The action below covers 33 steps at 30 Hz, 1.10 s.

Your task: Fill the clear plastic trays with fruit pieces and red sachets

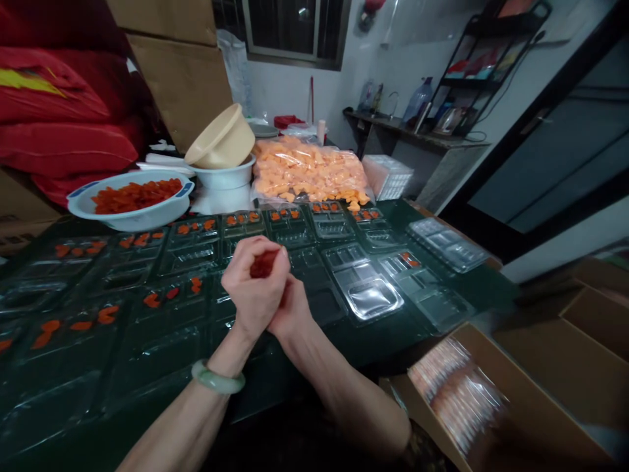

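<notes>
My left hand (253,282), above a green bangle (217,377), is curled into a loose ring with small red-orange pieces (263,263) dimly showing inside it. Against it rests my right hand (293,307), its fingers mostly hidden behind the left; I cannot make out what they hold. Both hands are over rows of clear plastic trays (314,278) on a dark green table (275,387). Several trays bear small orange pieces in their upper compartments, such as the one at left (81,326). A tray on the right (409,259) has a few pieces.
A pale blue basin (130,219) of red-orange pieces stands back left, beside a tilted cream bowl (221,141). Behind the trays lies a clear bag (309,167) of light orange pieces. Stacked trays (445,242) sit at right; an open carton (496,387) is at lower right.
</notes>
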Each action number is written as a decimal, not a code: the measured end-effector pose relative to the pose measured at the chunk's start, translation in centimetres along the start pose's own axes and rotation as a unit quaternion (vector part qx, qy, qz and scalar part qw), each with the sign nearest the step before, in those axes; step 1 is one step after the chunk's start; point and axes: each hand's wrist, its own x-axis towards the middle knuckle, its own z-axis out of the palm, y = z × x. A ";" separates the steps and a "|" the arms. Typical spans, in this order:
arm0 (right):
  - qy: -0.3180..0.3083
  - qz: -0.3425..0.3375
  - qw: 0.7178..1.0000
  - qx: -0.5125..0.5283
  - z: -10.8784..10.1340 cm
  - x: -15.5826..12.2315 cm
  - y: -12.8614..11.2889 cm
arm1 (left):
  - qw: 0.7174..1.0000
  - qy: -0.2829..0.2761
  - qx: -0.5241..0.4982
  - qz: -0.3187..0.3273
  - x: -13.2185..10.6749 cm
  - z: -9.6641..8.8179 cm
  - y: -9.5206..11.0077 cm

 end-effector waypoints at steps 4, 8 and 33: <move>0.065 0.085 0.992 0.066 0.0 -0.2 -0.2 | 0.925 0.030 -0.231 -0.299 1.7 0.6 0.1; 0.022 0.128 0.990 -0.046 -0.5 -1.5 -3.4 | 0.811 0.009 -0.377 -0.447 3.7 -0.9 0.2; 0.207 -0.249 0.777 -0.540 -7.3 4.0 -24.2 | 0.813 0.057 -0.316 -0.486 5.4 -8.0 -1.5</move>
